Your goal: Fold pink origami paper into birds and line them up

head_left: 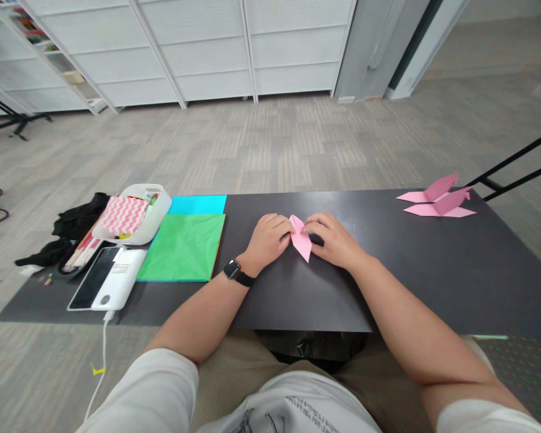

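Note:
A small piece of folded pink origami paper (302, 243) lies on the dark table in front of me, pointed at its top and bottom ends. My left hand (270, 236) pinches its left edge, fingers bent together. On the opposite edge, my right hand (331, 239) grips the paper between thumb and fingers. The fingers cover part of both sides of the fold. Two finished-looking pink paper cranes (446, 203) stand at the far right of the table, away from my hands.
Left of my hands lies a stack of green paper (184, 249) over blue sheets (198, 204). Beyond it are a white basket (160, 213), a phone (97, 279), a white power bank (119, 279) with a cable, and black cloth (79, 216). A black metal frame (514, 159) stands past the right edge.

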The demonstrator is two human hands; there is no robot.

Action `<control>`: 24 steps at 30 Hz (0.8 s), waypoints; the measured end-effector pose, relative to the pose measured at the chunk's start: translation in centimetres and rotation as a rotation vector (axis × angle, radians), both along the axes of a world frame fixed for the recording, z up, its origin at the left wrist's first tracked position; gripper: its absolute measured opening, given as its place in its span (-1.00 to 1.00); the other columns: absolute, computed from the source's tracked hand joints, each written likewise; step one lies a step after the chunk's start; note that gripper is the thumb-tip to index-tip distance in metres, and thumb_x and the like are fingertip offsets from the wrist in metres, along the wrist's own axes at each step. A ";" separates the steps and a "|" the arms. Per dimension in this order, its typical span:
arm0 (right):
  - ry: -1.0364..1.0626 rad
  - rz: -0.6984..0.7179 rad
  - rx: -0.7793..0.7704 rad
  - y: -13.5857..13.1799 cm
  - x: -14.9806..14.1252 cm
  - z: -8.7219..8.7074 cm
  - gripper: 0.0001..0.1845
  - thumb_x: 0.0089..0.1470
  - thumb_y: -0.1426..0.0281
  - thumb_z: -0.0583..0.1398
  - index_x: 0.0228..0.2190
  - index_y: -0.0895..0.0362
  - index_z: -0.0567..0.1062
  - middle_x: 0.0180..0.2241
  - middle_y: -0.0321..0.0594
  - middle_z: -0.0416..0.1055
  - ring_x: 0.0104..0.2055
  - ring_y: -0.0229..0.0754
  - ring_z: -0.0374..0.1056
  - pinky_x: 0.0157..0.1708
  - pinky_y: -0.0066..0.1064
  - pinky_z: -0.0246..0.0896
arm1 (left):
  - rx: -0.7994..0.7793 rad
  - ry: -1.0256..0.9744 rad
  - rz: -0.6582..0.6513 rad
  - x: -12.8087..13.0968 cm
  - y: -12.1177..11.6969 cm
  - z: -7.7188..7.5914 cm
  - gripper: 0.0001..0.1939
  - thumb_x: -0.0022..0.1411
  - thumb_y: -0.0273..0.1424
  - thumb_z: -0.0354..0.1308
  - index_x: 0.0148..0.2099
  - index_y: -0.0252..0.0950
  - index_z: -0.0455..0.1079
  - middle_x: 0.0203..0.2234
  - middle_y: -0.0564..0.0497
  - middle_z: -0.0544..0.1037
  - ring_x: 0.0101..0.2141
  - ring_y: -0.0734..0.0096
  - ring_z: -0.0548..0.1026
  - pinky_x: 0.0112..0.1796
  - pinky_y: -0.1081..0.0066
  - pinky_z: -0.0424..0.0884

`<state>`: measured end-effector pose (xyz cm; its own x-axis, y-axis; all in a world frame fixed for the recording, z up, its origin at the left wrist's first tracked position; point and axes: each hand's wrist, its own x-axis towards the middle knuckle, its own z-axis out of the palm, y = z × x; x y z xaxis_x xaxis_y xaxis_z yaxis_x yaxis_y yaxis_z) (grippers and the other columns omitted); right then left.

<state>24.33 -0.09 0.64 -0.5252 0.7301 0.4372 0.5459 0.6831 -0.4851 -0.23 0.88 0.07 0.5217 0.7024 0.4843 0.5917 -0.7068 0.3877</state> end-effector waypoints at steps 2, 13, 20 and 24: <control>-0.034 0.003 -0.006 0.0 0.0 0.0 -0.87 0.26 0.41 0.28 -0.16 -0.03 0.60 -0.02 -0.11 0.53 0.06 0.05 0.42 0.12 -0.02 0.29 | -0.026 0.034 -0.006 0.1 -0.1 0.0 -0.86 0.40 -0.52 0.17 -0.14 -0.19 0.53 -0.13 -0.04 0.66 -0.07 0.16 0.55 0.05 0.13 0.40; -0.163 0.008 -0.097 0.4 0.5 -0.8 -0.89 0.28 0.38 0.26 -0.25 0.00 0.63 -0.19 -0.18 0.63 -0.09 0.00 0.48 -0.02 -0.10 0.25 | -0.101 0.173 -0.076 0.3 -0.6 -0.1 -0.81 0.46 -0.22 0.25 -0.17 -0.21 0.55 -0.18 -0.04 0.63 -0.11 0.16 0.52 0.07 0.07 0.38; -0.118 0.082 -0.125 0.4 0.6 -0.6 -0.86 0.24 0.34 0.30 -0.22 -0.07 0.71 -0.05 -0.21 0.65 0.05 0.05 0.47 0.13 0.00 0.24 | -0.128 0.139 -0.113 -0.1 -0.8 -0.1 -0.87 0.42 -0.30 0.28 -0.21 -0.17 0.61 -0.09 -0.01 0.65 -0.01 0.17 0.55 0.33 -0.11 0.20; -0.136 0.070 -0.162 0.2 0.5 -0.4 -0.85 0.22 0.35 0.30 -0.22 -0.09 0.70 -0.08 -0.24 0.67 0.04 0.03 0.50 0.27 0.08 0.10 | -0.170 0.131 -0.127 0.0 -1.0 0.1 -0.87 0.42 -0.28 0.27 -0.18 -0.15 0.61 -0.15 0.00 0.67 -0.04 0.18 0.57 0.36 -0.16 0.17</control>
